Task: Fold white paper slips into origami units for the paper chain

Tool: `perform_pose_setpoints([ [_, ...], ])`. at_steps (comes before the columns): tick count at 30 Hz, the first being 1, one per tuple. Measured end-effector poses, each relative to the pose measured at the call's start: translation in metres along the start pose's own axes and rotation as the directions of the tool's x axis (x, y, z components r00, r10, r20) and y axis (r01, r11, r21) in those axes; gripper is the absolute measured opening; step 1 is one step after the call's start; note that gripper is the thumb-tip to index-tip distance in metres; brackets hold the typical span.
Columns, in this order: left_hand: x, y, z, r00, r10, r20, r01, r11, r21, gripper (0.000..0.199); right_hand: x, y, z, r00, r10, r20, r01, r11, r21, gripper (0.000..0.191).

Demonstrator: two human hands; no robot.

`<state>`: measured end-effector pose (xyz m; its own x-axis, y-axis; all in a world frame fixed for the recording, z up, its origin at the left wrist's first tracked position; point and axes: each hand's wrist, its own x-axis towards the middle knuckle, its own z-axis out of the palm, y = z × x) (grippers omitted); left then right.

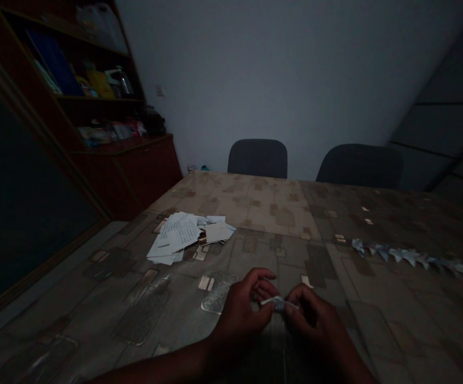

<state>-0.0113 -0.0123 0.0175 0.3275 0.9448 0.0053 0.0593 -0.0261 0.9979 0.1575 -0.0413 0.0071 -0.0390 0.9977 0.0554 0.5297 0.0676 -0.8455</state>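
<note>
Near the front of the table, a small folded paper piece (279,304) is held between my two hands, with thin points sticking out at either side. My left hand (251,298) has its thumb against the left part of the paper, its fingers curled behind. From the other side, my right hand (309,309) pinches the paper's right end between thumb and fingers. Small folded paper figures (409,257) stand in a line on the right side of the table. To the left lies a loose pile of printed paper sheets (175,237) and smaller paper pieces (217,232).
A patterned cloth covers the table (263,202). Beyond its far edge stand two dark chairs, one in the middle (257,157) and one at right (357,162). A wooden cabinet (147,168) with filled shelves is at the left. The room is dim.
</note>
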Motion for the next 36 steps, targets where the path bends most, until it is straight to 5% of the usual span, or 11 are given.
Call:
perform_pose_setpoints([
  [4,-0.002,0.002,-0.001,0.998,0.027,0.049,-0.030,0.998,0.056,0.042,0.000,-0.004,-0.002,0.996,-0.088,-0.031,0.084,0.990,-0.111,0.010],
  [16,0.004,-0.001,-0.004,1.000,-0.008,-0.016,0.007,0.999,-0.032,0.040,0.003,0.001,-0.002,0.998,0.031,-0.051,-0.024,0.992,0.127,0.025],
  [32,0.007,-0.008,-0.003,0.993,-0.114,-0.041,0.101,0.965,-0.242,0.037,-0.002,-0.003,0.002,0.990,-0.032,-0.139,0.032,0.999,-0.002,0.018],
  [36,0.006,-0.012,-0.003,0.994,-0.107,-0.025,0.096,0.957,-0.274,0.036,-0.001,-0.007,0.002,0.995,-0.062,-0.079,0.061,0.998,-0.014,0.017],
])
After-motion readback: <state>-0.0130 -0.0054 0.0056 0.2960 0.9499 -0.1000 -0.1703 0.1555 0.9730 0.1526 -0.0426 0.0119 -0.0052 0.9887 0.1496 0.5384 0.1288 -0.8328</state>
